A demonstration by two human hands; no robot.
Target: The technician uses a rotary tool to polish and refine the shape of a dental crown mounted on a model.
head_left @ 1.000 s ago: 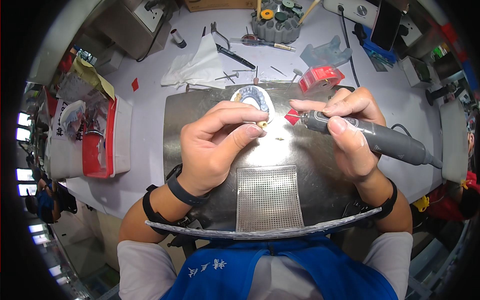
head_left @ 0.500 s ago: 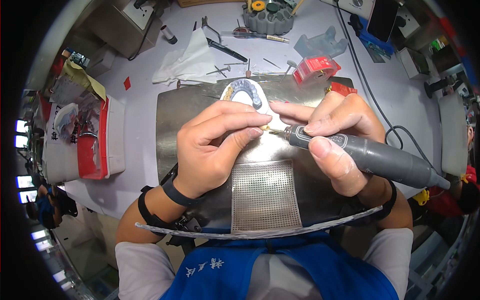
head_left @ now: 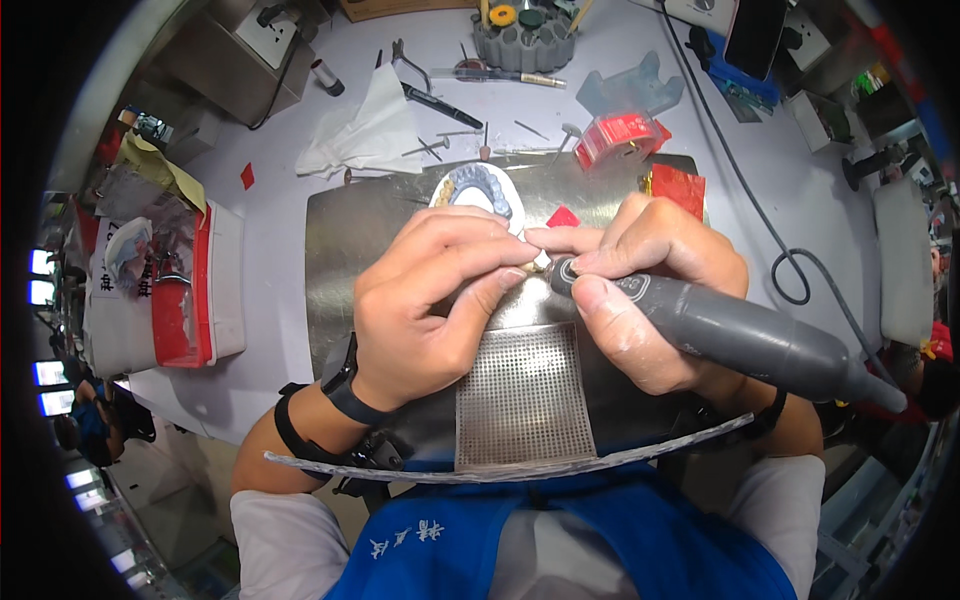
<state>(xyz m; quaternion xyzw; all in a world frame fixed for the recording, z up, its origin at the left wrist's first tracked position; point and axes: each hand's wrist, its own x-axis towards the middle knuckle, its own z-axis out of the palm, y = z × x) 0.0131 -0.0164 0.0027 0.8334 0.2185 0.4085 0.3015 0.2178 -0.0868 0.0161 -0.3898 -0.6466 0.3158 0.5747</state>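
Note:
Between thumb and fingers, my left hand (head_left: 425, 295) pinches a small yellowish piece, perhaps a dental crown (head_left: 536, 268), mostly covered by the fingertips. My right hand (head_left: 665, 290) is closed around a dark grey rotary handpiece (head_left: 740, 335) whose tip points left at that piece. The handpiece's bit is too hidden to tell if it touches. A right fingertip rests against or very near my left fingers. Just beyond them a dental arch model (head_left: 474, 188), grey with some yellow teeth on a white base, lies on the metal plate (head_left: 345, 240).
Near me, a perforated metal grille (head_left: 525, 400) is set in the plate. Small burs, a pen (head_left: 442, 104), tissue (head_left: 365, 135) and a red tape dispenser (head_left: 620, 140) lie behind. A red-and-white bin (head_left: 225, 290) stands left; a black cord (head_left: 745, 190) runs along the right.
The handpiece has moved left, with its nose closer to the piece in my left fingers. My right fingers have come nearer the left ones. A small red scrap now shows beside the model.

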